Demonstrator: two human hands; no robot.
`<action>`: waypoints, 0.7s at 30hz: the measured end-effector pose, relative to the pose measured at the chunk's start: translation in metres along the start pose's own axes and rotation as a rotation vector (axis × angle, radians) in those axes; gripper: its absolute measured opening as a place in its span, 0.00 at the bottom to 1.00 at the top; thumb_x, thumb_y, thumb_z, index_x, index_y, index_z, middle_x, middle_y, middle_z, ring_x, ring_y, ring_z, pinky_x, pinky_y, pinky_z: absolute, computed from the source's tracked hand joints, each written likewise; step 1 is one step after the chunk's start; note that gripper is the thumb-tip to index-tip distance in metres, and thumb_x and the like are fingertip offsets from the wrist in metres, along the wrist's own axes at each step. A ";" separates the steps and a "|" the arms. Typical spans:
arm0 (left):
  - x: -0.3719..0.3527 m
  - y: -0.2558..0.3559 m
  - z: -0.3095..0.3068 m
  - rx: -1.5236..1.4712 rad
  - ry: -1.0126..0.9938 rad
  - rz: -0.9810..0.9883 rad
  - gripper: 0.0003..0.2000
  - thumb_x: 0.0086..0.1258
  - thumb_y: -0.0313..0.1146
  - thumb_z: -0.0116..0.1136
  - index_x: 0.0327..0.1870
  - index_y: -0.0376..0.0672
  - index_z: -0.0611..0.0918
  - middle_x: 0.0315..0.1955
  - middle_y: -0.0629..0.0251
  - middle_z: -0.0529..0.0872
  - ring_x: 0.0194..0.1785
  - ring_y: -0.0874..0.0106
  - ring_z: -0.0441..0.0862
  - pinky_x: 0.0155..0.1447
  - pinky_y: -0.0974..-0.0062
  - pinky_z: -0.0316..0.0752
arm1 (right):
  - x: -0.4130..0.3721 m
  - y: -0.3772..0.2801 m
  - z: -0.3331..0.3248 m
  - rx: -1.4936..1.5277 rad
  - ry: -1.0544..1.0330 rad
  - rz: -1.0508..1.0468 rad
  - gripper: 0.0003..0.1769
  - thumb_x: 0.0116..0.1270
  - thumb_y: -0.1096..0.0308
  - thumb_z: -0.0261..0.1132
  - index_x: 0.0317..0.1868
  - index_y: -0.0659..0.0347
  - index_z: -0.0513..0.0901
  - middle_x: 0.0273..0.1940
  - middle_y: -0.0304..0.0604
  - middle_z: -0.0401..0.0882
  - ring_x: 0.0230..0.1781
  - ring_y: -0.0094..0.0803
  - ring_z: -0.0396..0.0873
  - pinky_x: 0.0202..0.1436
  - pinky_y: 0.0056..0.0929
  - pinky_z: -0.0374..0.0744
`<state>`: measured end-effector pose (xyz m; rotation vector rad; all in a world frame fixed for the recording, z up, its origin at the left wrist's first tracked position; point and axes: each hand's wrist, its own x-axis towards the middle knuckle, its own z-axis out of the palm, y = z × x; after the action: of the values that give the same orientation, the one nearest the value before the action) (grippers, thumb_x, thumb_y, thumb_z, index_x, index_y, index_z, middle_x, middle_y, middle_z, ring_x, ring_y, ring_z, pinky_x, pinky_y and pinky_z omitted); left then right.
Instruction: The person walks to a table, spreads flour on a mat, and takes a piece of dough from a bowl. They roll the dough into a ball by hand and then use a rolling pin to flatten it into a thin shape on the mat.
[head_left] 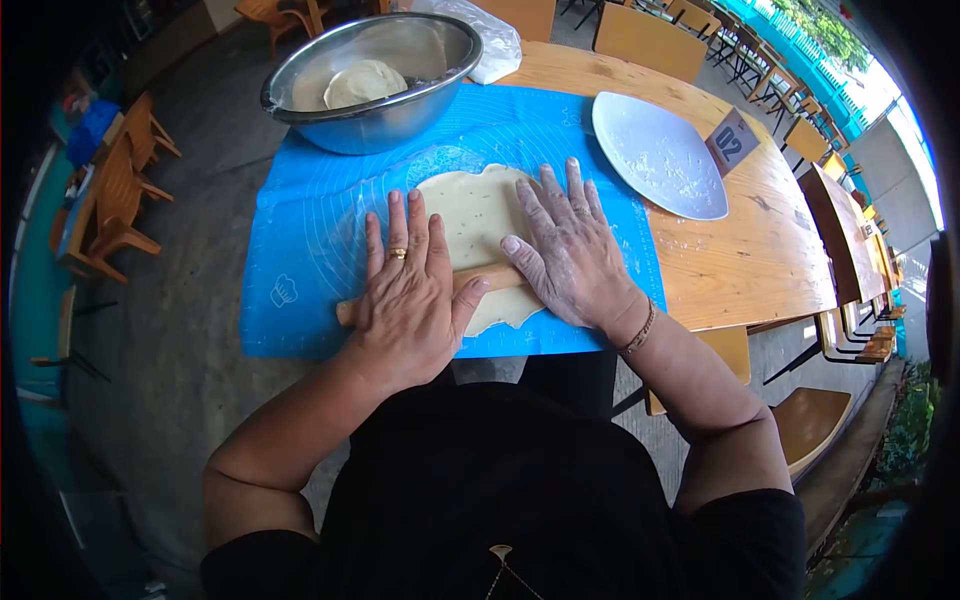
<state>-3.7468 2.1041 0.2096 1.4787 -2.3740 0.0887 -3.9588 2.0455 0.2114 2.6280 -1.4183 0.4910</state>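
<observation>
A flat sheet of pale, speckled dough (465,215) lies on a blue mat (300,240). Across its near part rests a wooden rolling pin (484,279). My left hand (408,295) lies open over the pin's left part, fingers stretched forward, a gold ring on one of them. Over the pin's right part my right hand (572,250) is spread open, dusted with flour, its fingertips reaching the dough's right edge. The palms hide both parts of the pin beneath them; its left tip shows beside my left hand.
A metal bowl (385,120) holding a ball of dough (364,83) stands at the mat's back left, a plastic bag (485,40) behind it. At the right are a floury white plate (660,155) and a number card (731,141) on the wooden table (755,255).
</observation>
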 end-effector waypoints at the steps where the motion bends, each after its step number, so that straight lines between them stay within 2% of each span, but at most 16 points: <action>1: 0.004 -0.002 0.001 0.025 0.015 -0.017 0.36 0.78 0.50 0.38 0.66 0.15 0.60 0.71 0.25 0.48 0.78 0.36 0.37 0.76 0.39 0.32 | 0.006 0.002 0.003 -0.021 0.042 -0.006 0.41 0.75 0.39 0.43 0.71 0.69 0.65 0.71 0.69 0.58 0.76 0.65 0.46 0.77 0.58 0.48; 9: 0.039 -0.030 0.007 0.223 0.074 -0.183 0.36 0.76 0.50 0.43 0.66 0.16 0.63 0.71 0.27 0.53 0.78 0.41 0.41 0.75 0.36 0.32 | 0.066 0.013 0.025 -0.016 0.123 0.011 0.45 0.72 0.33 0.42 0.72 0.66 0.64 0.71 0.70 0.57 0.76 0.66 0.44 0.77 0.59 0.44; 10: 0.042 -0.035 0.011 0.267 0.177 -0.148 0.32 0.75 0.49 0.47 0.61 0.20 0.70 0.70 0.30 0.58 0.78 0.41 0.44 0.75 0.35 0.34 | 0.071 0.013 0.023 -0.030 0.093 0.038 0.46 0.72 0.32 0.41 0.72 0.66 0.64 0.71 0.70 0.57 0.77 0.66 0.44 0.77 0.59 0.43; 11: 0.044 -0.036 0.010 0.268 0.175 -0.145 0.32 0.75 0.49 0.47 0.61 0.20 0.70 0.70 0.30 0.58 0.78 0.41 0.44 0.75 0.35 0.34 | 0.075 0.013 0.024 -0.042 0.063 0.066 0.47 0.72 0.31 0.41 0.72 0.66 0.64 0.71 0.70 0.57 0.77 0.65 0.44 0.77 0.59 0.43; 13: 0.048 -0.037 0.008 0.242 0.176 -0.182 0.25 0.73 0.47 0.50 0.51 0.26 0.75 0.63 0.36 0.68 0.74 0.42 0.55 0.73 0.36 0.40 | 0.081 0.013 0.026 -0.045 0.047 0.077 0.47 0.71 0.31 0.41 0.72 0.66 0.64 0.71 0.69 0.58 0.77 0.65 0.43 0.78 0.59 0.43; 14: 0.049 -0.039 0.008 0.241 0.174 -0.179 0.25 0.73 0.47 0.50 0.51 0.26 0.75 0.63 0.36 0.68 0.74 0.42 0.55 0.73 0.36 0.40 | 0.084 0.014 0.027 -0.053 0.032 0.084 0.48 0.71 0.30 0.40 0.71 0.67 0.65 0.71 0.69 0.58 0.77 0.65 0.43 0.78 0.59 0.42; 16: 0.053 -0.048 0.010 0.200 0.156 -0.223 0.16 0.74 0.44 0.50 0.42 0.35 0.76 0.54 0.44 0.74 0.64 0.47 0.67 0.64 0.42 0.56 | 0.093 0.020 0.043 -0.044 0.084 0.091 0.48 0.70 0.29 0.40 0.70 0.67 0.66 0.71 0.68 0.59 0.77 0.64 0.43 0.78 0.59 0.42; 17: 0.056 -0.051 0.010 0.201 0.158 -0.222 0.16 0.74 0.44 0.50 0.42 0.35 0.76 0.54 0.44 0.74 0.64 0.47 0.67 0.64 0.42 0.56 | 0.098 0.020 0.045 -0.032 0.136 0.096 0.49 0.70 0.29 0.40 0.69 0.67 0.67 0.70 0.67 0.60 0.77 0.64 0.43 0.78 0.59 0.42; 19: 0.063 -0.056 0.010 0.251 0.161 -0.302 0.15 0.73 0.43 0.51 0.39 0.38 0.77 0.47 0.50 0.77 0.55 0.51 0.71 0.56 0.48 0.61 | 0.109 0.023 0.048 -0.031 0.189 0.091 0.49 0.69 0.28 0.40 0.69 0.67 0.68 0.70 0.67 0.60 0.77 0.63 0.44 0.77 0.59 0.42; 21: 0.069 -0.063 0.012 0.269 0.194 -0.315 0.14 0.73 0.42 0.51 0.38 0.38 0.77 0.45 0.50 0.79 0.53 0.52 0.73 0.55 0.49 0.61 | 0.118 0.024 0.047 -0.025 0.240 0.084 0.49 0.69 0.28 0.40 0.68 0.68 0.69 0.71 0.66 0.60 0.77 0.63 0.44 0.77 0.59 0.43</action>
<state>-3.7219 2.0133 0.2125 1.8552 -2.0101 0.4666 -3.9076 1.9273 0.2057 2.4000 -1.4505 0.7641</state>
